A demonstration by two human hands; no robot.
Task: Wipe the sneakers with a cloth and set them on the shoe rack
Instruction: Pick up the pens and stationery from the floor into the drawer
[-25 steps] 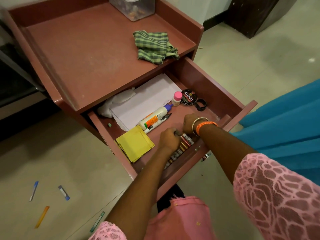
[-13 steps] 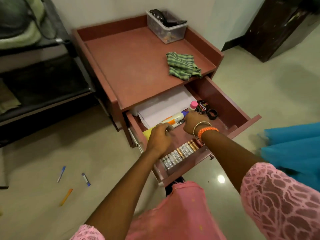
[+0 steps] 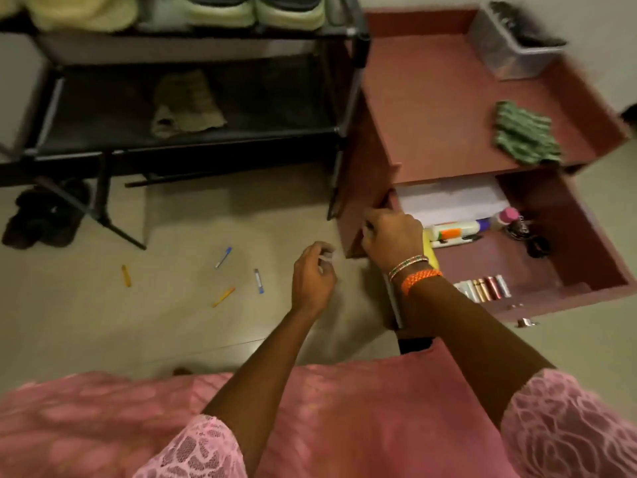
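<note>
A person in a pink lace-sleeved top reaches toward an open drawer [image 3: 586, 270] of a reddish-brown cabinet. The right hand [image 3: 389, 236], bangles at the wrist, sits at the drawer's near left corner with fingers curled; the frame is too blurred to tell whether they pinch anything. The left hand [image 3: 312, 277] hangs over the floor just to the left of the right hand, fingers loosely curled, with something small and pale at the fingertips that cannot be made out. A green checked cloth [image 3: 524, 138] lies crumpled on the cabinet's top surface [image 3: 431, 108], beyond and to the right of the right hand, well apart from it. The sneakers [image 3: 255, 10], pale-soled, stand on the top tier of the black shoe rack [image 3: 348, 98], far beyond the left hand. Inside the drawer, right of the right hand, lie a glue bottle [image 3: 455, 229] and a row of batteries [image 3: 482, 288]. Pens [image 3: 223, 257] are scattered on the floor left of the left hand.
</note>
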